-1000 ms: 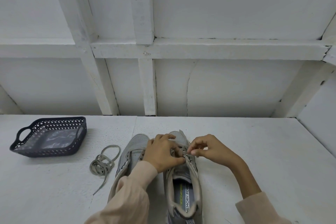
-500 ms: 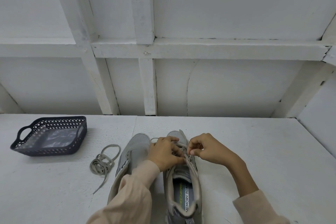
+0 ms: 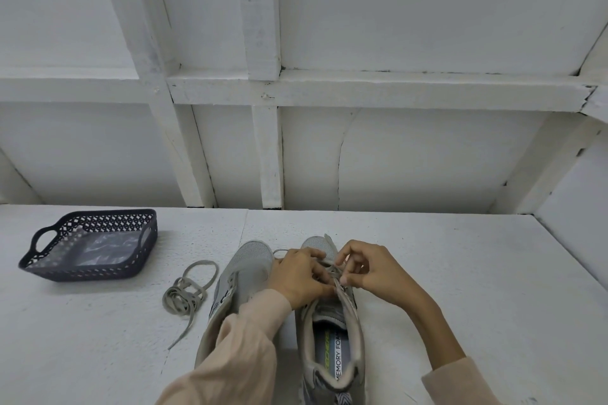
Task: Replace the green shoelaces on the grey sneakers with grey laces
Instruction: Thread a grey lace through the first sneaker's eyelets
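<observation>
Two grey sneakers stand side by side on the white table, toes pointing away from me. The left sneaker (image 3: 243,276) is partly covered by my left sleeve. Over the lacing of the right sneaker (image 3: 332,345) my left hand (image 3: 297,276) and my right hand (image 3: 368,268) meet, both pinching a grey lace (image 3: 329,265) at the eyelets near the toe. A thin loop of that lace (image 3: 279,251) sticks out beyond my left hand. A second loose grey-green lace (image 3: 187,294) lies coiled on the table left of the shoes.
A dark blue perforated basket (image 3: 88,273) with handles sits at the far left of the table. A white panelled wall (image 3: 296,89) rises behind the table, and a side wall closes in at the right.
Both hands shifted slightly toward the toe of the right sneaker, working the lace; a small lace loop now shows past my left hand. Shoes, coiled lace and basket stayed put.
</observation>
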{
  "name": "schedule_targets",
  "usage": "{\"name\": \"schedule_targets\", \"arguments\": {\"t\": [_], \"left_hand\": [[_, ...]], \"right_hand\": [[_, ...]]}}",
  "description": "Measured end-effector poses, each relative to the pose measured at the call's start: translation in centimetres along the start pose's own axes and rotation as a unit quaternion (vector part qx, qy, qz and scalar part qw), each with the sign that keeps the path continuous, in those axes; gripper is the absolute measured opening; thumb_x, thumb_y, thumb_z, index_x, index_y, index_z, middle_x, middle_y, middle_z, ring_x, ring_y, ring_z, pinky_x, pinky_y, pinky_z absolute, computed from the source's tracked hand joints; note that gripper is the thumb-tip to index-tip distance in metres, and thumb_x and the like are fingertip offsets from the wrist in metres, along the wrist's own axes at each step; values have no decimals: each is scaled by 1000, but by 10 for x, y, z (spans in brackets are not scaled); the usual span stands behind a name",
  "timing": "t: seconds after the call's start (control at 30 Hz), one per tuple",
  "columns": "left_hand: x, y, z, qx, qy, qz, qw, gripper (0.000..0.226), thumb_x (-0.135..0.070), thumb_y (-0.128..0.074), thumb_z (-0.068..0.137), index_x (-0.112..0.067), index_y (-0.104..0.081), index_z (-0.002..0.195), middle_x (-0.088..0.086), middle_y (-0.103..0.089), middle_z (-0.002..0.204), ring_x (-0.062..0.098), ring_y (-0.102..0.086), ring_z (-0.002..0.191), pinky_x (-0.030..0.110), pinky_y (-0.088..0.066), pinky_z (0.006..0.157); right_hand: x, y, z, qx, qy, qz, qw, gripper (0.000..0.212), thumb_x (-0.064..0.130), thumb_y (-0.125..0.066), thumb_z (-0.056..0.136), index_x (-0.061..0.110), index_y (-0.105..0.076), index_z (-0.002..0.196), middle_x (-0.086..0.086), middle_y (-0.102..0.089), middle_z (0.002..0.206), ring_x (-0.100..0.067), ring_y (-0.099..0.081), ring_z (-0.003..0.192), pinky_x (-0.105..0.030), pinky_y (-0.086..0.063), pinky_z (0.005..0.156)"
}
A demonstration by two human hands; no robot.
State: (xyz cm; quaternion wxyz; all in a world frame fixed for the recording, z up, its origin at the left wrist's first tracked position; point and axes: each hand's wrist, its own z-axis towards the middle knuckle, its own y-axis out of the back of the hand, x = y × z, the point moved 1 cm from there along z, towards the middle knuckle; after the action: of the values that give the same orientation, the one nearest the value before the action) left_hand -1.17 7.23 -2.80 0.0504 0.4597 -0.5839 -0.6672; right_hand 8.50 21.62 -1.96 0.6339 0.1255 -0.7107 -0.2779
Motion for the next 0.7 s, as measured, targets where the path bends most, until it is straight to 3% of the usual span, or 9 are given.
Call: {"name": "schedule_targets", "arguments": {"t": [0.17,0.27,0.47,0.57,0.7], "left_hand": [[-2,-2,-4,-18,-6,47,999,16,-38,-63,81,-28,-74,87,-18,-49,133,12,-39,126,33,-25,99],[-2,-2,-5,-29,-24,93,995,21,-41,-59,83,-28,-72,91,-17,-46,136,13,-34,129,35,-24,100],[-2,8,-7,-52,-24,111,992,16,-38,-61,79,-30,-73,85,-20,-40,141,11,-29,132,37,-25,103],[6,18,-9,-87,-25,115,989,14,-39,-62,78,-32,-72,85,-20,-41,140,9,-30,131,35,-28,102],[9,22,-13,-101,-39,93,990,15,-44,-66,77,-33,-71,85,-20,-47,131,8,-38,123,31,-32,95]], "right_hand": [[0,-4,2,0,0,-20,1000,19,8,-71,81,24,-64,87,5,-71,70,-6,-65,69,-27,-52,71],[4,-5,2,19,1,-21,1000,13,29,-73,84,30,-66,94,9,-71,85,-4,-64,80,-20,-48,69],[12,-3,1,65,-19,-19,998,13,10,-68,81,20,-70,88,3,-70,93,-13,-64,83,-20,-53,71],[18,-7,5,73,-27,-56,995,20,8,-68,76,29,-70,75,4,-69,87,-6,-63,75,-20,-52,67],[18,-13,11,53,-11,-114,992,23,20,-73,75,39,-65,64,6,-69,80,-8,-65,76,-34,-55,74]]}}
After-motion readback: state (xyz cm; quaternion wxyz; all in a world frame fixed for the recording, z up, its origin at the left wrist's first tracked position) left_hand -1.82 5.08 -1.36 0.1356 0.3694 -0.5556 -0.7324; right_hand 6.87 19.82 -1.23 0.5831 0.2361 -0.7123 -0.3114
